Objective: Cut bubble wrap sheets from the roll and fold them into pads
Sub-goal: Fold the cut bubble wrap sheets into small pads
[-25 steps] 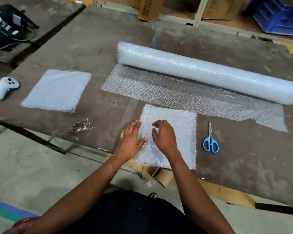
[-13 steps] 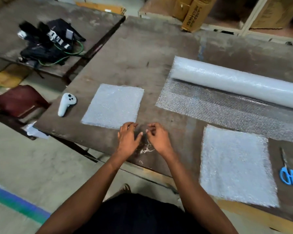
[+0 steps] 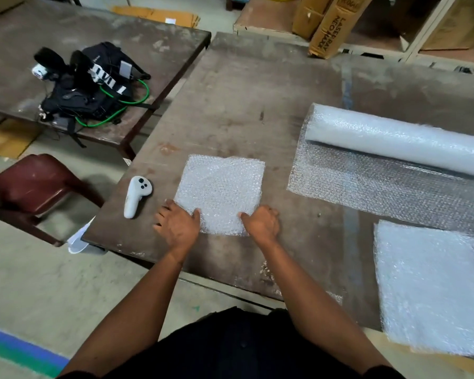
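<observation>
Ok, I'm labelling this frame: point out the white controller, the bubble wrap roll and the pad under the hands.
white controller point(image 3: 136, 196), head view, middle of its body.
bubble wrap roll point(image 3: 394, 138), head view, top of the rolled part.
pad point(image 3: 220, 187), head view, bare centre.

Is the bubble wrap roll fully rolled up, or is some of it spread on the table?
Partly unrolled. The roll lies on its side, and a single layer of wrap runs flat from it across the table.
</observation>
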The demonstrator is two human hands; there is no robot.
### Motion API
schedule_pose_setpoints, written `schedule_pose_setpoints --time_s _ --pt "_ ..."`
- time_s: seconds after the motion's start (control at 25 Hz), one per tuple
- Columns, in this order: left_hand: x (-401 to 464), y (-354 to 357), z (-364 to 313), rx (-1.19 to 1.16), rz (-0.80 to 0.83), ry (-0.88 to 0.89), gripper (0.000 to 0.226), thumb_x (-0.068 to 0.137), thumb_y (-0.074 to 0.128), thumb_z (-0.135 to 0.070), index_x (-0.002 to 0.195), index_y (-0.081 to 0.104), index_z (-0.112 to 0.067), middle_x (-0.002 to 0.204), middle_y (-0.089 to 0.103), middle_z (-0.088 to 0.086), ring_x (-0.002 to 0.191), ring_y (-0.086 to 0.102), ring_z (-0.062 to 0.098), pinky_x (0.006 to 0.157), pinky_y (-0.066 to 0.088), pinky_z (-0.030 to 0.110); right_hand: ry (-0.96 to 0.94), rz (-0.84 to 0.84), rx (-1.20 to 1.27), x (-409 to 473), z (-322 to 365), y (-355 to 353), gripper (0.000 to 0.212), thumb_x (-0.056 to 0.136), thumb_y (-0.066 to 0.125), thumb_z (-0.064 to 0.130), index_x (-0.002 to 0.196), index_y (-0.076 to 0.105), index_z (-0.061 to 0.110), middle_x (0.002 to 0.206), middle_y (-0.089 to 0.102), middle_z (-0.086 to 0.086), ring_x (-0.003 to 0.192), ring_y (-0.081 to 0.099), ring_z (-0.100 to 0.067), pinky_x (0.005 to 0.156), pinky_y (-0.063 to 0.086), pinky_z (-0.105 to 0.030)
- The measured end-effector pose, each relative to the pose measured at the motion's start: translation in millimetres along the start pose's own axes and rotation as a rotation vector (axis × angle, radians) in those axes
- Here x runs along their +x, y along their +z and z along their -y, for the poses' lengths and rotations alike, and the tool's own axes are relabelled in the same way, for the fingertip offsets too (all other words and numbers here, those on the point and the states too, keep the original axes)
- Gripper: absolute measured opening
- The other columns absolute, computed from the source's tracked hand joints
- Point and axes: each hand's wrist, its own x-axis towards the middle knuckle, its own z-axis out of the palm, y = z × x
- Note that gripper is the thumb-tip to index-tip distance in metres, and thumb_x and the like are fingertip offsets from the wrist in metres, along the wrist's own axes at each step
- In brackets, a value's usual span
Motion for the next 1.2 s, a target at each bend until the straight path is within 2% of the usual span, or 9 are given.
schedule_pose_setpoints --time_s 0.12,0.2,0.36,0.48,0.6,0.76,0.96,1.08,1.2 --pt "16.0 2.3 -1.7 -0.131 0.019 0.016 0.098 0.086 0.081 -0.051 0.150 0.036 0.008 0.143 0.048 0.031 0.131 0.048 0.045 0.104 0.045 0.051 -0.005 0.003 0.072 6.3 10.2 -2.1 0.032 0.089 0.079 0.034 0.105 0.071 0.007 0.101 0.069 -0.006 0.095 0.067 -0.026 0.076 0.051 -0.030" --pt "33.2 4.9 -3.2 -0.277 0.132 -0.044 0.088 0.081 0.087 -0.042 0.139 0.047 0.011 0.133 0.057 0.025 0.125 0.055 0.041 0.097 0.049 0.042 0.010 0.024 0.250 8.2 13.9 -8.6 0.026 0.088 0.080 0.021 0.107 0.068 0.008 0.088 0.065 -0.001 0.082 0.063 -0.019 0.072 0.047 -0.028" --pt "44.9 -0.6 -11.5 -0.797 0.363 -0.153 0.051 0.063 0.090 -0.038 0.099 0.075 -0.005 0.096 0.079 0.011 0.090 0.077 0.033 0.082 0.065 0.049 0.153 0.215 0.809 20.3 3.7 -29.6 0.021 0.081 0.080 0.017 0.098 0.074 0.006 0.097 0.078 -0.020 0.085 0.072 -0.029 0.077 0.055 -0.038" --pt "23.6 -18.7 -47.4 -1.177 0.597 -0.121 0.038 0.085 0.083 -0.011 0.119 0.071 0.001 0.112 0.079 0.016 0.094 0.078 0.030 0.080 0.066 0.045 0.186 0.253 0.907 27.6 -18.4 -64.8 0.024 0.088 0.076 0.012 0.111 0.071 0.006 0.114 0.075 -0.015 0.111 0.068 -0.034 0.101 0.052 -0.049" --pt "-2.6 -19.6 -87.8 -1.346 0.770 -0.039 0.049 0.090 0.080 -0.005 0.134 0.062 0.003 0.124 0.075 0.018 0.112 0.074 0.034 0.093 0.061 0.052 0.093 0.175 0.961 26.8 -57.3 -103.5 0.032 0.094 0.071 0.005 0.125 0.069 0.002 0.111 0.078 -0.015 0.102 0.072 -0.035 0.086 0.058 -0.045" --pt "-55.9 -5.9 -131.9 -1.282 0.671 0.042 0.083 0.079 0.094 -0.022 0.144 0.044 -0.006 0.133 0.069 0.015 0.115 0.073 0.030 0.095 0.061 0.054 -0.104 0.002 0.886 10.7 -114.1 -161.9 0.043 0.093 0.071 -0.003 0.134 0.064 0.009 0.117 0.077 -0.006 0.101 0.076 -0.019 0.079 0.062 -0.035" --pt "-150.4 27.6 -190.8 -1.194 0.590 0.282 0.093 0.080 0.092 -0.025 0.149 0.030 -0.033 0.147 0.057 0.010 0.122 0.068 0.028 0.100 0.059 0.048 -0.148 -0.142 0.831 -3.9 -216.8 -245.3 0.061 0.091 0.067 -0.003 0.144 0.056 0.024 0.137 0.067 0.003 0.119 0.067 -0.011 0.098 0.056 -0.032" --pt "-211.5 57.1 -220.4 -1.057 0.492 0.580 0.077 0.092 0.080 -0.012 0.150 0.035 -0.035 0.152 0.046 -0.028 0.130 0.060 0.008 0.108 0.051 0.028 -0.165 -0.221 0.803 -19.4 -279.7 -288.1 0.070 0.094 0.059 -0.013 0.150 0.046 0.027 0.143 0.054 0.019 0.114 0.060 0.014 0.093 0.052 -0.017" --pt "-283.4 95.1 -248.8 -0.880 0.535 0.654 0.044 0.099 0.072 -0.011 0.138 0.060 -0.026 0.147 0.060 -0.010 0.113 0.067 0.004 0.090 0.052 0.021 -0.206 -0.209 0.698 -27.4 -362.8 -322.2 0.091 0.089 0.056 -0.009 0.160 0.035 0.044 0.166 0.035 0.020 0.144 0.047 -0.004 0.115 0.046 -0.036"
